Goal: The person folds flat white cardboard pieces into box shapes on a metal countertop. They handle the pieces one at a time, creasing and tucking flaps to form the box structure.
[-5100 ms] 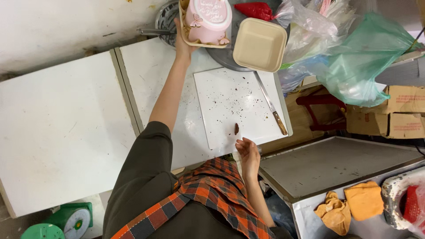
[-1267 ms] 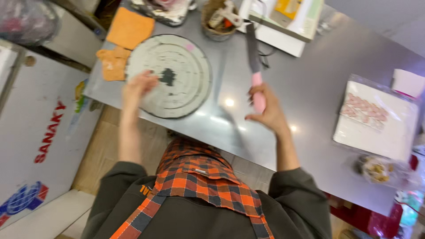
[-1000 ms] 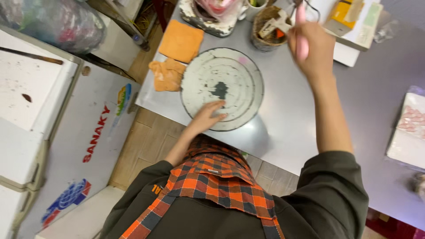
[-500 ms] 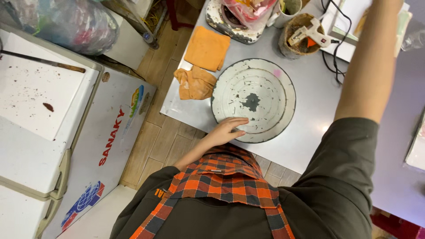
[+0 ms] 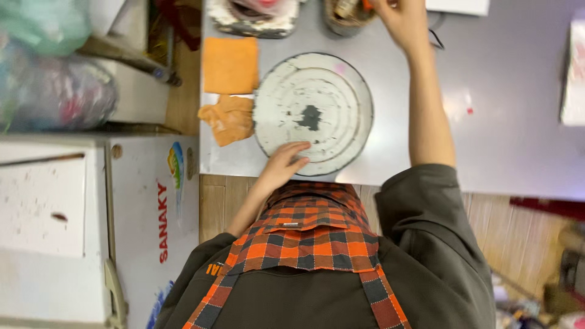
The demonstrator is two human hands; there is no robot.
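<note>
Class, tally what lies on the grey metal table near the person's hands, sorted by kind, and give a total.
Round white worn board: 1, under the left hand
Orange cloths: 2, one flat, one crumpled
Round containers at the far edge: 2, one white, one brown by the right hand
Total: 5

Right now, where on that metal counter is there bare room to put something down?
The widest bare patch of the metal counter lies right of the right hand. It is crowded around the round board, under the left hand, with orange cloths beside it.
</note>
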